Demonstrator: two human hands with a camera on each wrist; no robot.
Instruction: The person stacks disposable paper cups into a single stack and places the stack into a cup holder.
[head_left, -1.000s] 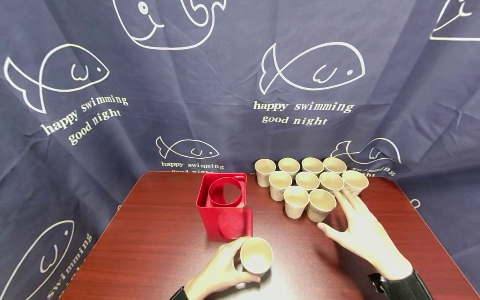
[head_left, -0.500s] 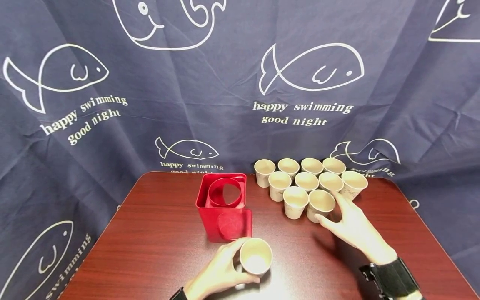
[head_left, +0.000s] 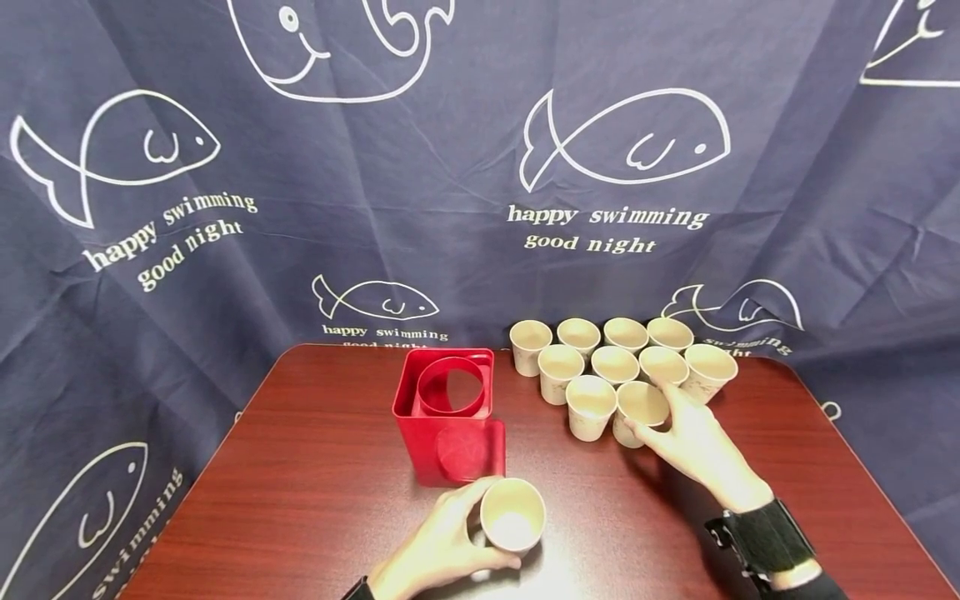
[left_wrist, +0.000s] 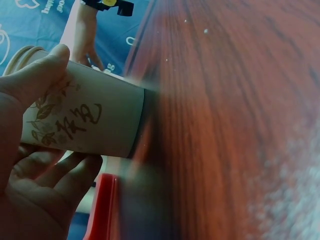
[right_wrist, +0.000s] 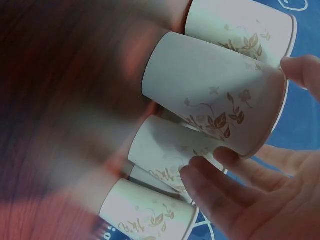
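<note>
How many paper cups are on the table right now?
10. One cup is in the left hand, near the red box. Nine stand clustered at the far right: four at the back, three in the middle, two in front, the right hand at the front-right cup. None seem hidden.

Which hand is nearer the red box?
Left. The left hand grips a paper cup just in front of the red box; the right hand is off beside the clustered cups.

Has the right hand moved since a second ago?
Yes. The right hand moved forward toward the cluster of paper cups; it now grips the nearest cup, having earlier been short of it.
</note>
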